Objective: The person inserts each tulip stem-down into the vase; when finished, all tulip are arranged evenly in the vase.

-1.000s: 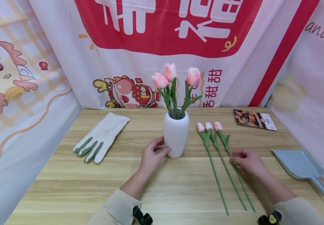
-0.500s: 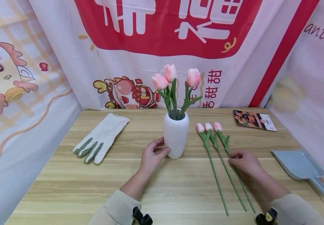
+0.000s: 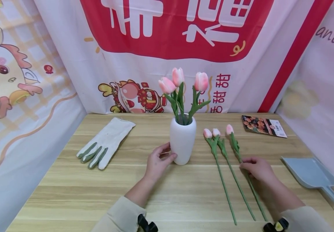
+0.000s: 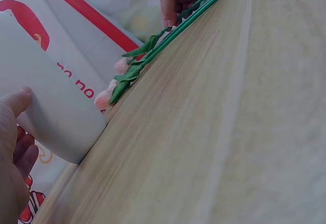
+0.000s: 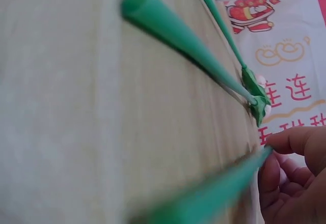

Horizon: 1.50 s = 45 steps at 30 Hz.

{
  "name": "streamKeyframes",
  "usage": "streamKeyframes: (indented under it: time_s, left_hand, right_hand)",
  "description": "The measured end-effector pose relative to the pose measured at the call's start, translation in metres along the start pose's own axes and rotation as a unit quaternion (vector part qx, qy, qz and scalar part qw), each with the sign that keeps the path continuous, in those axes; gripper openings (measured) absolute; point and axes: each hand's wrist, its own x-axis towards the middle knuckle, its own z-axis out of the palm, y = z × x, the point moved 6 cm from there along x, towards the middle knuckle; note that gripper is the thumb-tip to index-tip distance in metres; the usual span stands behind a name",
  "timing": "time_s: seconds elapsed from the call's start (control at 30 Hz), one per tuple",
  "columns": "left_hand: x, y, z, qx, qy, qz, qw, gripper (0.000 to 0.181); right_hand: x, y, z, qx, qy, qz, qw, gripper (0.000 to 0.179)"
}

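A white vase (image 3: 183,141) stands upright on the table with three pink artificial tulips (image 3: 178,77) in it. My left hand (image 3: 158,162) holds the vase low on its left side, thumb in front; the left wrist view shows the thumb against the white wall (image 4: 56,96). To the right, my right hand (image 3: 258,169) pinches the green stem of a loose tulip (image 3: 234,143) between thumb and fingers. In the right wrist view that stem (image 5: 214,188) runs blurred toward the camera. Two more tulips (image 3: 214,146) lie side by side just left of it.
A white and green work glove (image 3: 106,143) lies at the left. A blue-grey dustpan (image 3: 311,172) is at the right edge, and a printed flower packet (image 3: 263,126) lies at the back right. Printed cloths (image 3: 143,67) hang behind the table.
My right hand has closed on the rightmost tulip's stem, and its bloom has shifted right, away from the other two. My left hand has stayed at the vase.
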Motion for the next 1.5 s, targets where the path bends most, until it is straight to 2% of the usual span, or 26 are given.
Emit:
streamKeyframes:
  time_s: [0.23, 0.33, 0.4, 0.47, 0.6, 0.83, 0.97, 1.07, 1.13, 1.3, 1.4, 1.5]
  left_hand:
    - [-0.001, 0.000, 0.000, 0.001, 0.000, -0.002, 1.0000, 0.047]
    - [-0.001, 0.001, 0.001, 0.004, -0.001, -0.004, 1.0000, 0.048]
    - [-0.002, 0.001, 0.001, 0.005, -0.002, -0.005, 1.0000, 0.048]
    - [-0.002, 0.001, 0.001, 0.005, -0.002, -0.007, 1.0000, 0.049]
    - [-0.001, 0.000, 0.000, 0.005, -0.004, -0.006, 1.0000, 0.048]
    - [0.000, -0.001, 0.000, 0.006, -0.002, -0.004, 1.0000, 0.048]
    - [-0.001, -0.001, 0.000, 0.010, 0.001, 0.001, 0.9999, 0.048]
    - [0.000, 0.000, 0.000, 0.011, 0.003, 0.002, 0.9999, 0.047]
    - [0.000, -0.001, 0.000, 0.010, 0.004, 0.003, 0.9999, 0.047]
    - [0.001, -0.002, 0.001, 0.002, 0.004, -0.008, 1.0000, 0.048]
    - [0.001, 0.000, 0.002, 0.001, 0.002, -0.017, 0.9998, 0.049]
    - [-0.002, 0.012, 0.002, 0.004, -0.002, -0.019, 0.9998, 0.047]
  right_hand:
    - [-0.001, 0.002, -0.006, 0.062, 0.018, -0.005, 0.9979, 0.046]
    - [-0.003, 0.003, -0.006, 0.139, 0.013, 0.005, 0.9902, 0.037]
    - [-0.004, 0.004, -0.006, 0.216, 0.004, 0.021, 0.9761, 0.022]
    - [-0.005, 0.003, -0.006, 0.288, -0.003, 0.034, 0.9571, 0.006]
    - [-0.007, 0.000, -0.006, 0.390, -0.015, 0.041, 0.9199, 0.019]
    - [-0.013, -0.011, -0.007, 0.509, -0.013, 0.017, 0.8603, 0.012]
    - [-0.015, -0.018, -0.006, 0.573, -0.012, -0.016, 0.8190, 0.015]
    - [-0.016, -0.021, -0.004, 0.616, -0.008, -0.026, 0.7875, 0.017]
    - [-0.016, -0.022, -0.003, 0.633, 0.002, -0.022, 0.7742, 0.016]
    - [-0.014, -0.022, -0.002, 0.659, 0.047, 0.011, 0.7504, 0.015]
    - [-0.013, -0.023, -0.001, 0.668, 0.075, 0.024, 0.7402, 0.020]
    - [-0.013, -0.025, -0.003, 0.670, 0.101, 0.028, 0.7348, 0.026]
